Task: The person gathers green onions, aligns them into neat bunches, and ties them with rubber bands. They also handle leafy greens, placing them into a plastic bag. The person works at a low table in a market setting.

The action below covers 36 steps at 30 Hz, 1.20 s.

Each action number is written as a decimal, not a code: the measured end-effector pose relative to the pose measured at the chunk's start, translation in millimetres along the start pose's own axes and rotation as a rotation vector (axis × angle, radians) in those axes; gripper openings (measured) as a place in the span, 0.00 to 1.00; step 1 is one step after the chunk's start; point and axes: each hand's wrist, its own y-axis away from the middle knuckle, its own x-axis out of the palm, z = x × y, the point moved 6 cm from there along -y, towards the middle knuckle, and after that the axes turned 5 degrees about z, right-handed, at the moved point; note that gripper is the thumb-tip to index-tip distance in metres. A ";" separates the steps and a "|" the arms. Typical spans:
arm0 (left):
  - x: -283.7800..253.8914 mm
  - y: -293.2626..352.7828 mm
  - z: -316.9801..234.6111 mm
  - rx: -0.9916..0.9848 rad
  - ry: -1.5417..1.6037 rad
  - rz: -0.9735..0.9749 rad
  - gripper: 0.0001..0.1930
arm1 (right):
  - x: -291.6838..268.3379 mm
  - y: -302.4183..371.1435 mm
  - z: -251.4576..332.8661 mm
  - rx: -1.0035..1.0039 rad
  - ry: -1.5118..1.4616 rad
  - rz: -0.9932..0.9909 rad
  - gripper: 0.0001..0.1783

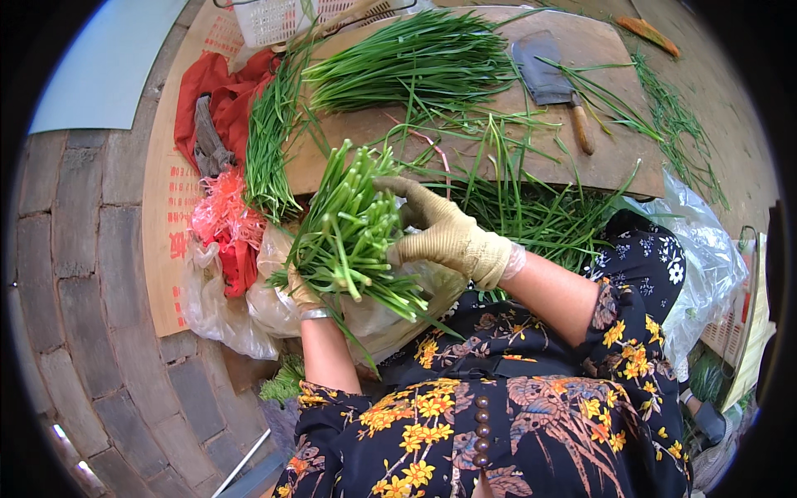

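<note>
Green stalk bundle (347, 236), left hand (303, 292) beneath, gloved right hand (452, 239) alongside

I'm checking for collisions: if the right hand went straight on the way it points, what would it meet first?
The right hand would most likely meet the bunch of green stalks held by the left hand. Depth is unclear, so it may be touching them now.

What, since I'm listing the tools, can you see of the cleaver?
The cleaver has a broad, dull grey, metal-looking blade and a rounded brown handle that looks wooden. It lies flat and unheld on the brown board, handle end lower in the picture; thin green leaves lie across part of the blade.
</note>
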 end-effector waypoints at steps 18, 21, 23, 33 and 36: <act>112.3 33.7 -58.1 -0.033 0.212 0.139 0.15 | 7.9 14.0 -21.3 0.115 -0.567 -0.117 0.53; 110.8 26.6 -60.4 -0.060 0.295 0.190 0.13 | 5.9 16.9 -22.9 0.169 -0.271 -0.144 0.53; 99.6 23.2 -61.5 -0.087 0.259 0.088 0.11 | 3.7 16.0 -21.6 0.151 -0.076 -0.172 0.53; 107.9 18.6 -71.9 -0.017 0.286 0.169 0.12 | -7.5 24.4 -14.2 -0.135 -0.804 -0.345 0.46; 115.7 22.3 -77.7 0.048 0.151 0.163 0.14 | -10.3 20.7 -5.7 -0.093 -0.758 -0.265 0.44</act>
